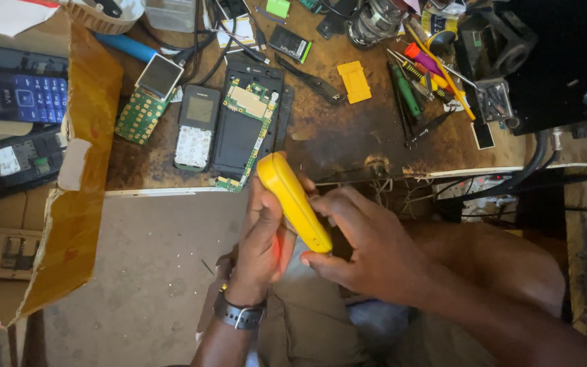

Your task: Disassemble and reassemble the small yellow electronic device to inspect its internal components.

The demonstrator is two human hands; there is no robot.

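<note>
Cluttered with opened phones and screwdrivers (421, 71), the stained table (348, 136) ends at its near edge, where both hands hold a yellow phone casing (293, 202): left hand (263, 238) wrapped around it, right hand (361, 245) pinching its lower end.

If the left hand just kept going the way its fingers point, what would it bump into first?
The left hand points up toward the workbench. Past the yellow phone case it already grips, it would probably first meet the opened black phone with the green circuit board, though depth is hard to judge.
</note>
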